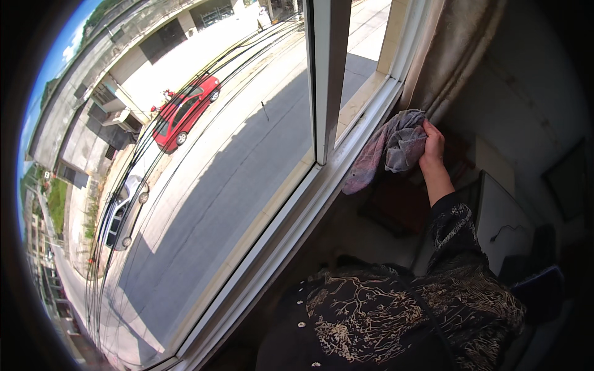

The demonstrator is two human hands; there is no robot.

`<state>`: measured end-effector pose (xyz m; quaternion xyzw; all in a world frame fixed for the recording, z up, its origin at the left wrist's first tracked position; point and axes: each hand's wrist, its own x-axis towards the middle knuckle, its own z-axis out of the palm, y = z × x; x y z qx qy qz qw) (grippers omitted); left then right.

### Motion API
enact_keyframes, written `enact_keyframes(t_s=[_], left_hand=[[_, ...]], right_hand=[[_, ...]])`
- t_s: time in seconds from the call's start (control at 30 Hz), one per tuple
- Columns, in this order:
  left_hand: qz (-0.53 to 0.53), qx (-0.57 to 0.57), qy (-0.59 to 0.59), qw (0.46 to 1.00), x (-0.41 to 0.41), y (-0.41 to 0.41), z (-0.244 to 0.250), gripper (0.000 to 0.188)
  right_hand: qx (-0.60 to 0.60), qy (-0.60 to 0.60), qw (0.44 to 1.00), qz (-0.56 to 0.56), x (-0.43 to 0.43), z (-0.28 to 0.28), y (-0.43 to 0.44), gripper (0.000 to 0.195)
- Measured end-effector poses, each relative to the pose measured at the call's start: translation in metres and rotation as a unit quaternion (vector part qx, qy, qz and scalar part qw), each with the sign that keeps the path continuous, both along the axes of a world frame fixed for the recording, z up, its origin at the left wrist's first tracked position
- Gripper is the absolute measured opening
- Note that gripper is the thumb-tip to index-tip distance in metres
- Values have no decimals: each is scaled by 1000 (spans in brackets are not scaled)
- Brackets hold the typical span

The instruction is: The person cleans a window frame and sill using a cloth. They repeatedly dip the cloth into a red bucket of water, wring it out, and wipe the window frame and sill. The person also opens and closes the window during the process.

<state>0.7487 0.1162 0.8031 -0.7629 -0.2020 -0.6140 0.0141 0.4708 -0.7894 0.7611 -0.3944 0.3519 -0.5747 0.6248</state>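
Observation:
My right hand grips a crumpled grey and pinkish cloth. One end of it hangs down to the left beside the inner edge of the white window frame. Beyond the cloth, the right part of the window stands open, bordered by the upright of a sliding sash. Whether the cloth touches the frame is hard to tell. My left hand is out of view.
A beige curtain hangs right of the window. Below my arm are a dark red seat and a pale tabletop with a thin cable. Outside, power lines cross above a street with a red car and a silver car.

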Motion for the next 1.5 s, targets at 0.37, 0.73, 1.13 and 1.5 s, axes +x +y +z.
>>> enact_keyframes(t_s=[0.37,0.73,1.13,1.5], left_hand=[[103,-254,44,961,12,89,-29,116],[60,-239,48,968,6,84,-11,114],[-24,-204,28,978,-3,120,-14,112],[75,-185,31,979,4,114,-34,89]], right_hand=[[10,-72,997,-5,6,-9,-58,23],[1,-4,994,105,54,-44,-4,21],[-48,141,975,166,92,-73,19,22],[-52,161,964,207,79,-70,17,21]])
